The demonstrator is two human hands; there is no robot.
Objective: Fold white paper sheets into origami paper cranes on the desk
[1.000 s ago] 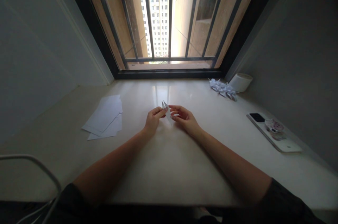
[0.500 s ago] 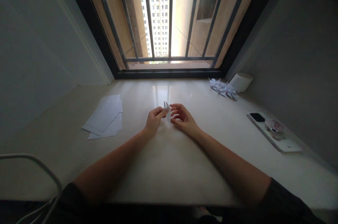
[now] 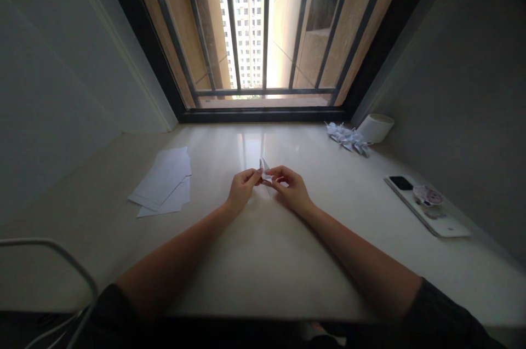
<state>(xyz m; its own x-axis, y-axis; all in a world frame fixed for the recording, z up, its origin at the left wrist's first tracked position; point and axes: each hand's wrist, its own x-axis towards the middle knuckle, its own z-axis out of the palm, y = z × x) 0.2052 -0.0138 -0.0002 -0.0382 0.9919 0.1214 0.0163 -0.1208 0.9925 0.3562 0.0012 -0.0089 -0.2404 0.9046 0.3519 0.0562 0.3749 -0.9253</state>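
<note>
Folded white paper [image 3: 266,165] over the mid-counter [image 3: 263,261], long axis and tips windowward, was pinched by the left hand [image 3: 241,187]; the right hand [image 3: 292,188], fingers slightly parted, touched it, grip unclear.

Head view downward, hands [image 3: 239,191] seemingly near.

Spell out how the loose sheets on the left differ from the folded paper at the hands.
Pose: the loose sheets lie flat and overlapping on the counter; the folded paper is raised, with pointed tips upward.
Contact: no hand touches the loose sheets; the left hand pinches the folded paper, with the right hand at its other side.
Size: the loose sheets look larger than the folded paper.
Shared: both look whitish.
</note>
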